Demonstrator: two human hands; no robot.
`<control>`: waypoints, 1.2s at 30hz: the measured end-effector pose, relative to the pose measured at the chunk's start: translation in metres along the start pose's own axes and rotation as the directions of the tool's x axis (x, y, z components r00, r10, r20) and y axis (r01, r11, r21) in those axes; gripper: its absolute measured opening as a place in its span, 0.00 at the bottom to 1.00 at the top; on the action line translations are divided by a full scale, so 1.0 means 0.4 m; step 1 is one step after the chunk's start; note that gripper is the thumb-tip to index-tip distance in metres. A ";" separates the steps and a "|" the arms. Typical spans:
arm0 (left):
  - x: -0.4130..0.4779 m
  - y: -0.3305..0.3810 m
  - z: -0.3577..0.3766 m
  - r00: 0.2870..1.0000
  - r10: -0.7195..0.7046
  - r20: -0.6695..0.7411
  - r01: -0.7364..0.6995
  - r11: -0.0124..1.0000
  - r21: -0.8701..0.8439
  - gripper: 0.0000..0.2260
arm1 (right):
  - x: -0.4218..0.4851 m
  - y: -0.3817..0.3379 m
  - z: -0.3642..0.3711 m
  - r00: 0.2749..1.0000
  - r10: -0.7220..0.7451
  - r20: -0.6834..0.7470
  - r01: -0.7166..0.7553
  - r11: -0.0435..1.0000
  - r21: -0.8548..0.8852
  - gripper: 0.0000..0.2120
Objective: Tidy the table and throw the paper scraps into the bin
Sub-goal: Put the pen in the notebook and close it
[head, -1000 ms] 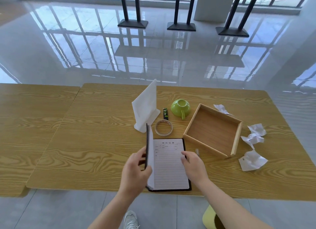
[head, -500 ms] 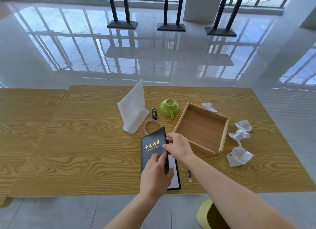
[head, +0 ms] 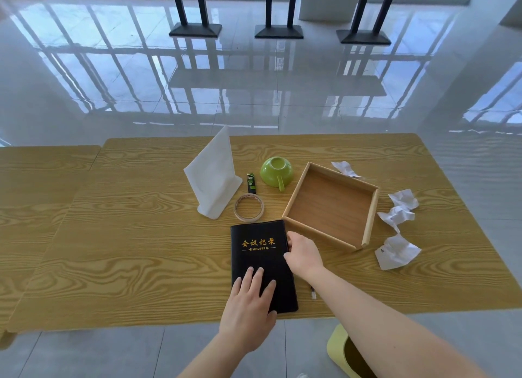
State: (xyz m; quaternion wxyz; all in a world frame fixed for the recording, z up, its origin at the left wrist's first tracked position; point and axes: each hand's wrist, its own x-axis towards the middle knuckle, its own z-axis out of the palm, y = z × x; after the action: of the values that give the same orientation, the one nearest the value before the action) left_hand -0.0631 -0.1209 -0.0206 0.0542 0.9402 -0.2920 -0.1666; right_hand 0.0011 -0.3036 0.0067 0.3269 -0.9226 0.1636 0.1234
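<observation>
Fingers [head: 255, 276] of the left hand [head: 248, 307] straight, slightly fanned, pressed flat on the lower half of the closed black gold-lettered notebook [head: 261, 262]. Palm and wrist hanging off the near edge of the pale wood-grain tabletop [head: 141, 236].

Right hand [head: 303, 255] curled over the notebook's right edge, thumb tip on the cover, index finger along the edge, gripping it. Under that wrist, just a sliver of a thin black-and-white pen [head: 313, 292], touching the tabletop beside the notebook.

Notebook lying flat, close to the near edge, a little right of the middle.

Just beyond its top edge, a beige ring of tape [head: 249, 211]. Just beside its top right corner, the near corner of an open square wooden tray [head: 330, 205], set at an angle.

Farther back: a folded white paper sheet standing tent-like [head: 214, 177], a small green-and-black stick-shaped item [head: 250, 183], too small to identify, and a light green ceramic cup [head: 276, 171], apparently mouth-down, handle toward the near edge.

And the crumpled white paper scraps [head: 397, 250], four in all, on the tabletop toward its right edge: this one off the tray's right corner, two touching [head: 404, 199] [head: 397, 216] beside the tray's right wall, one more [head: 346, 168] behind its far wall.

Down on the grey floor, below the near edge, right of the notebook, the rim of a pale yellow-green plastic bin [head: 339, 352], partly hidden by the right forearm.
</observation>
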 end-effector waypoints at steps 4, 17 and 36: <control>-0.002 -0.014 0.006 0.999 0.027 -0.019 -0.027 1.000 0.009 0.28 | -0.007 0.015 -0.002 0.999 -0.011 -0.052 0.012 1.000 0.009 0.13; 0.119 0.072 -0.065 0.964 -0.238 -0.120 0.228 0.970 -0.087 0.26 | -0.053 0.155 -0.033 0.971 0.176 -0.160 -0.190 0.978 -0.079 0.15; 0.140 0.057 0.010 0.933 -0.355 -0.051 0.358 0.933 0.045 0.40 | -0.039 0.177 0.000 0.971 0.191 -0.142 -0.194 0.981 -0.008 0.07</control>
State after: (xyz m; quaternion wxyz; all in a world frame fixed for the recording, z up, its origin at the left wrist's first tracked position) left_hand -0.0332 -0.1713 -0.0357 0.0041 0.9820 -0.1198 -0.1461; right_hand -0.0401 -0.3519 -0.0279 0.2909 -0.9122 0.2737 0.0909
